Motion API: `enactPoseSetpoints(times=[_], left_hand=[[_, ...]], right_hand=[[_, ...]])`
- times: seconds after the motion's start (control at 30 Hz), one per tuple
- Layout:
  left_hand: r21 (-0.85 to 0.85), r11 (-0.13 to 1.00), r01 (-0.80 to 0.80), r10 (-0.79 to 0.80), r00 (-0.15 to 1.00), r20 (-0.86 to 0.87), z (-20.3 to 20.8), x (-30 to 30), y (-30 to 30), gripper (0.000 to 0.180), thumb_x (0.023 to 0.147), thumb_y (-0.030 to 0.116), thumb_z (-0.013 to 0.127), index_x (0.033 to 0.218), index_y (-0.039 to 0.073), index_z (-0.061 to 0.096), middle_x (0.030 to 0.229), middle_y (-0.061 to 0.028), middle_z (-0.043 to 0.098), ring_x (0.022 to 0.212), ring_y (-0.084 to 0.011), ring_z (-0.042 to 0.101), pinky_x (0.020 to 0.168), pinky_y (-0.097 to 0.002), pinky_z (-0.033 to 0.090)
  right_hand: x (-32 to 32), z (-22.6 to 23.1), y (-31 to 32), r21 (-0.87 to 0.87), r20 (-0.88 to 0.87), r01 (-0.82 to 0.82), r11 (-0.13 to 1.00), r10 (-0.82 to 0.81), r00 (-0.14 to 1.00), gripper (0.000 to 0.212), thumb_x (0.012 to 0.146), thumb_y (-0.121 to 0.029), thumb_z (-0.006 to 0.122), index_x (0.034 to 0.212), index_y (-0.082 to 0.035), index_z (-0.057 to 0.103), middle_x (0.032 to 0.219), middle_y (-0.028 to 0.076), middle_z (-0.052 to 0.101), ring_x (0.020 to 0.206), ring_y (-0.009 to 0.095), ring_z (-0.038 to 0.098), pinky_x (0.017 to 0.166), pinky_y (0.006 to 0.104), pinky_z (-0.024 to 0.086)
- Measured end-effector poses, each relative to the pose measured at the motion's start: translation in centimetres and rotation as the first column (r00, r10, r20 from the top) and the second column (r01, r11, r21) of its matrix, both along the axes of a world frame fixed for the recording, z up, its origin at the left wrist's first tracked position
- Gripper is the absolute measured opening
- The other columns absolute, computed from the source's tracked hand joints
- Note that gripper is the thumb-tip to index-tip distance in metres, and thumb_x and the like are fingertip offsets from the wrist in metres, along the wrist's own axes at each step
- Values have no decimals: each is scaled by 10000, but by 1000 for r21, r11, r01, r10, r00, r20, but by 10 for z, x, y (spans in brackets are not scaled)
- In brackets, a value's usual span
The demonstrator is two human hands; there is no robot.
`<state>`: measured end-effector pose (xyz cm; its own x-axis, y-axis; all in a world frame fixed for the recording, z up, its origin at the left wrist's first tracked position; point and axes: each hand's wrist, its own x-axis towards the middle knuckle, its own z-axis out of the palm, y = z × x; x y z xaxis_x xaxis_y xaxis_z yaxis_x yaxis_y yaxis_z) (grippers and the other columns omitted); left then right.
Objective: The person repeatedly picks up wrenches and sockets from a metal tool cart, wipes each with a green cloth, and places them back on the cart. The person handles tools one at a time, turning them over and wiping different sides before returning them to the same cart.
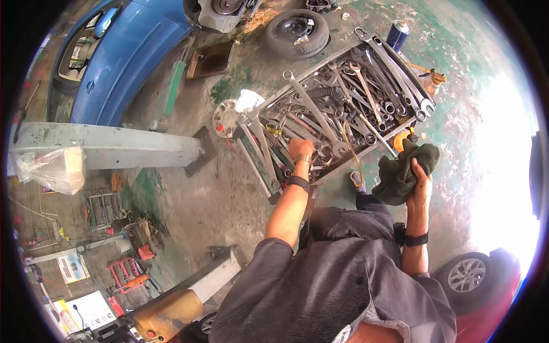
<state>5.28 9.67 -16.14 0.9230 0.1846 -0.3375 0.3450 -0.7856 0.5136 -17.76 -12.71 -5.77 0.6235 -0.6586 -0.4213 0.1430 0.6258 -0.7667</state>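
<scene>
Cloth [394,177], dark green, is grasped by the right hand [421,186] right of center, while the curled left hand [301,150], grip indeterminable, is positioned over wrenches [313,112] in the upper-center tray [251,164].

The cloth [398,175] is dark green, most wrenches [314,113] silvery grey.

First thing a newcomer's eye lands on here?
The grey rectangular metal tray heaped with steel wrenches, centre to upper right, the person's left grip over its near-left part. Next, the crumpled dark green cloth in the right grip, right of centre. Then the glossy blue car, upper left.
</scene>
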Motion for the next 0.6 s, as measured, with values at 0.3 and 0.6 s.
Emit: enactPoseSetpoints(times=[0.3,0.6], left_hand=[[-394,906,-153,81,978,-194,-30,9,23,247,775,251,664,790,5,687,695,-107,651,627,-229,642,562,-374,499],[-817,198,-542,318,823,-470,-12,9,48,43,774,31,551,797,6,578,582,-52,491,423,-198,453,391,-332,378]], right_hand=[[0,-5,3,6,-47,-23,1000,23,999,353,909,-118,603,1222,35,547,1077,169,662,925,276,669,815,393,559],[10,10,16,47,-46,-32,998,34,998,328,875,-81,633,1170,42,558,995,168,669,838,255,673,723,357,564]])
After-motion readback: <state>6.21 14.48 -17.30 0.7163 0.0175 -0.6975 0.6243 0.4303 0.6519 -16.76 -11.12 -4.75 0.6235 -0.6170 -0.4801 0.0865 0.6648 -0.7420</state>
